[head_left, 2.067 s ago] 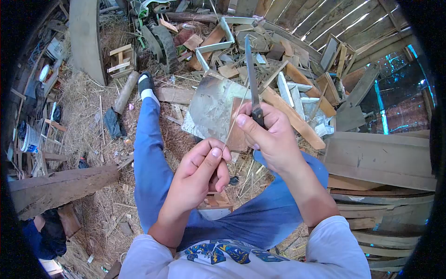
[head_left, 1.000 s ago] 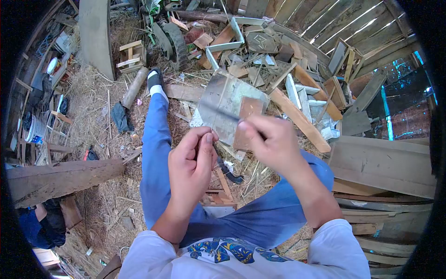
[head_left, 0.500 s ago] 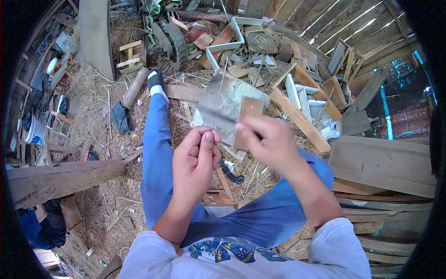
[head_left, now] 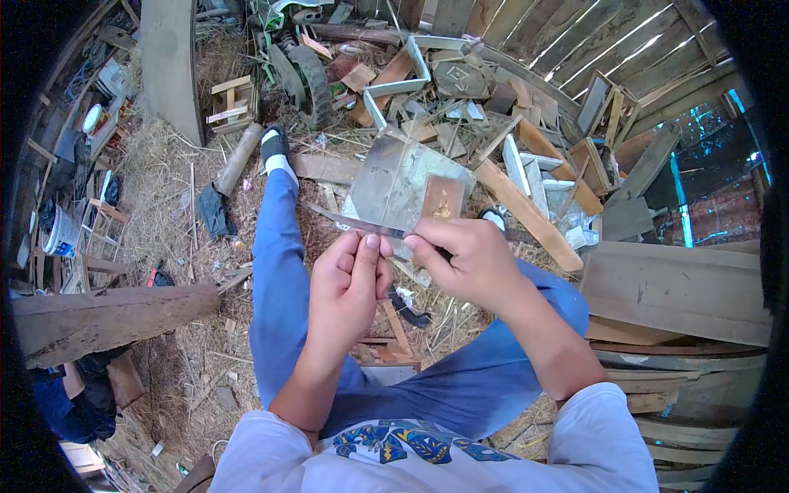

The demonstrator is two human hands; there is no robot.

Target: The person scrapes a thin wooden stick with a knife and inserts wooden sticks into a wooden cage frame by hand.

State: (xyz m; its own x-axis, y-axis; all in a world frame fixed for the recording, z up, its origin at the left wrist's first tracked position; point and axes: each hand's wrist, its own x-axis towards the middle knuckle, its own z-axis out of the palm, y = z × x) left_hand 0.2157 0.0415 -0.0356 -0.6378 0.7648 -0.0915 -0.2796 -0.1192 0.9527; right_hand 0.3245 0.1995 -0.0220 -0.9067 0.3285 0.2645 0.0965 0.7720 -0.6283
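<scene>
A knife point(head_left: 362, 223) lies crosswise in front of me, its blade pointing left just above my left fingertips. Its handle is wrapped in my right hand point(head_left: 462, 256), which is closed. My left hand point(head_left: 352, 275) is pinched on a thin stick point(head_left: 398, 177) that rises away from the fingers over a flat grey sheet point(head_left: 374, 177). Where blade and stick meet is too small to make out. A brown board piece point(head_left: 444, 197) rests on the sheet beyond my right hand.
Scrap wood and a white frame point(head_left: 422, 62) are piled ahead. A long plank point(head_left: 526, 215) slants at the right, near stacked boards point(head_left: 674, 283). A thick beam point(head_left: 115, 320) juts in from the left. Another person's dark clothing point(head_left: 70, 411) shows at the lower left.
The blurred knife has come to a clearer view, lower and closer to my left fingertips. My right hand has shifted slightly left. My left hand keeps its pinch.
</scene>
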